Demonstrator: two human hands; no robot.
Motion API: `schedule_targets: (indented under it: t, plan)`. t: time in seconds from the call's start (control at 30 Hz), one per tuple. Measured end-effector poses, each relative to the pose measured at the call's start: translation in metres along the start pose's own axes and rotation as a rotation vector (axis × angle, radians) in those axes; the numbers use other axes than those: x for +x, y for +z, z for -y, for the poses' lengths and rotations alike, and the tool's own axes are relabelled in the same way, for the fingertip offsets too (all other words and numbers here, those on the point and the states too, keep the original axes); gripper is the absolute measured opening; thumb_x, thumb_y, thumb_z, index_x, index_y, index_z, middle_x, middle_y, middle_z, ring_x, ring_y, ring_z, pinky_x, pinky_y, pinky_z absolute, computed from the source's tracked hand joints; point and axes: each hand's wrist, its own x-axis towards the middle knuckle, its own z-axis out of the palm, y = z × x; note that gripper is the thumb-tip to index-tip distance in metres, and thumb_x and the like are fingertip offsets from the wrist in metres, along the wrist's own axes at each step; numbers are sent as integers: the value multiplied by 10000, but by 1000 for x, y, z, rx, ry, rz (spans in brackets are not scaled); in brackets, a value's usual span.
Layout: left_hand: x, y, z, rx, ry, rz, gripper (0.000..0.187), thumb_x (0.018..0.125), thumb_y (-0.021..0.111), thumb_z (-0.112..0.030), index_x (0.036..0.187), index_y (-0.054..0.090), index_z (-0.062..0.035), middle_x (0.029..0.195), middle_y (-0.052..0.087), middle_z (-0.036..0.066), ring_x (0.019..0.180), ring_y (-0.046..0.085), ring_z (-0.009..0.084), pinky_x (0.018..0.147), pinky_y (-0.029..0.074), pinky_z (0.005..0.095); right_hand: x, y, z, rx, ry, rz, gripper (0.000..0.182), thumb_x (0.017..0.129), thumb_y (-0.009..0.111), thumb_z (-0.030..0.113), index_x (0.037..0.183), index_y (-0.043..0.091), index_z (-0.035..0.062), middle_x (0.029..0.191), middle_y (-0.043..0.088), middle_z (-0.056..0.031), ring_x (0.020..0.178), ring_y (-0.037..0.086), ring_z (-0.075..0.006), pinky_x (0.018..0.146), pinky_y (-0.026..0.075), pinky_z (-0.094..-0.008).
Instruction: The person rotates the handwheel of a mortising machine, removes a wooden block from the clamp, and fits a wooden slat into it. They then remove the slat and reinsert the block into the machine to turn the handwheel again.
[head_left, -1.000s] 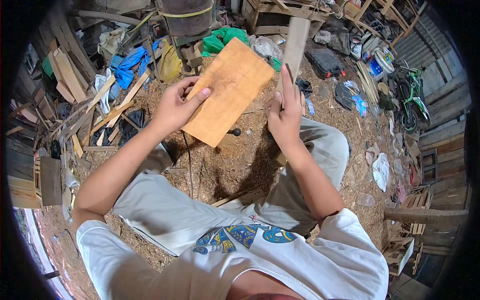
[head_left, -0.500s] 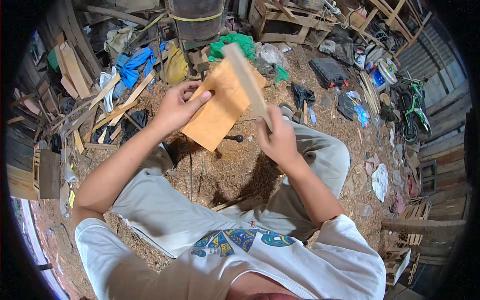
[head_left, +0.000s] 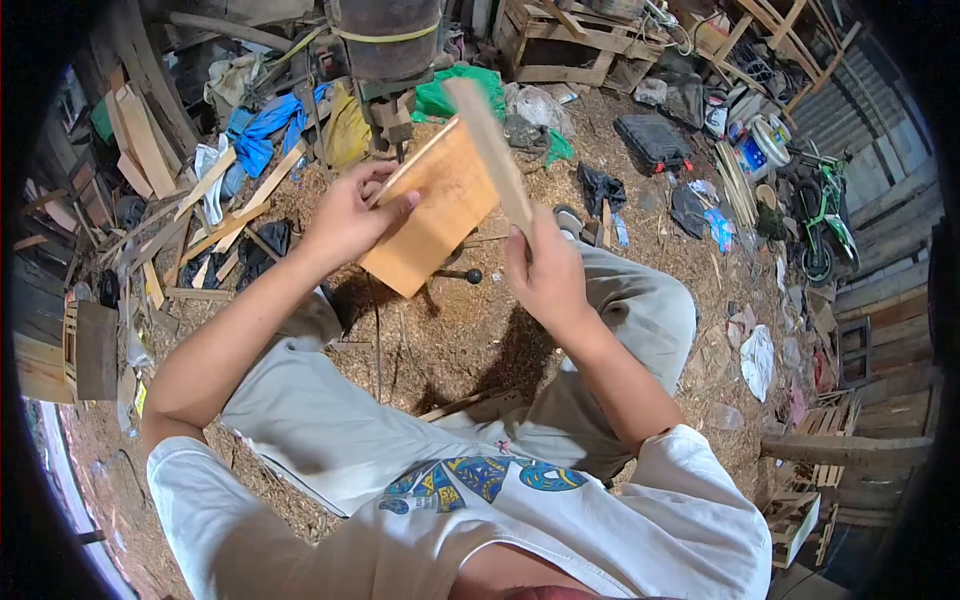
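Observation:
My left hand (head_left: 350, 215) grips a flat orange-brown wooden board (head_left: 432, 220) by its left edge, the thumb lying over its face. The board is tilted, so its pale long edge shows. In my right hand (head_left: 550, 272) is a long, narrow, light-coloured wooden strip (head_left: 488, 150), held at its lower end with the fingers wrapped round it. The strip slants up and left across the board's right side and overlaps it in this view. Its far tip is blurred. Below the board, a black round knob on a rod (head_left: 472, 276) sticks out.
Sawdust and shavings cover the ground (head_left: 430, 350) between my legs. Loose wood offcuts (head_left: 235, 205) and a blue cloth (head_left: 275, 130) lie at the left. A black case (head_left: 652, 142), a black plastic bag (head_left: 602, 188) and a green motorbike (head_left: 828, 220) are at the right.
The board has tilted in my left hand, so its face looks narrower and its long edge shows. The strip stays in my right hand in nearly the same place.

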Motion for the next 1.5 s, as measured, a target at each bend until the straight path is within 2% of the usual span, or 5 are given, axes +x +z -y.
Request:
schedule_targets:
  t: [0.13, 0.27, 1.0, 1.2, 1.5]
  plan:
    - [12, -2, 15, 35, 107, 22, 586, 978, 814, -265, 1381, 584, 94, 1144, 759, 148, 1002, 720, 143, 895, 580, 311, -2, 11, -23, -106, 90, 212, 264, 1000, 633, 105, 1241, 546, 46, 912, 675, -223, 772, 701, -419, 671, 549, -505]
    - [9, 2, 21, -79, -3, 37, 507, 1016, 767, -304, 1324, 638, 77, 1114, 771, 144, 956, 737, 145, 837, 583, 302, 1, 23, -25, 379, 397, -103, 261, 1064, 635, 206, 1200, 508, 23, 867, 630, -177, 693, 650, -273, 664, 514, -417]
    - [8, -10, 6, -272, -116, -50, 527, 1066, 677, -419, 1284, 668, 60, 1106, 766, 93, 925, 735, 126, 818, 572, 280, -1, -9, -31, -168, 133, 120, 195, 1022, 609, 111, 1178, 508, 48, 799, 628, -251, 742, 631, -515, 666, 517, -503]
    - [4, -13, 4, -270, -131, -48, 527, 1073, 666, -422, 1279, 672, 62, 1110, 765, 93, 933, 728, 128, 826, 565, 287, -2, -8, -31, 37, 112, -155, 197, 1019, 605, 114, 1176, 524, 29, 799, 631, -262, 800, 655, -504, 685, 505, -521]
    - [9, -11, 9, -302, -196, -32, 549, 1056, 686, -436, 1271, 677, 69, 1093, 782, 109, 917, 754, 139, 816, 592, 299, 1, 0, -40, 8, 357, 145, 208, 1023, 623, 204, 1091, 510, 44, 796, 649, -258, 727, 666, -468, 659, 505, -536]
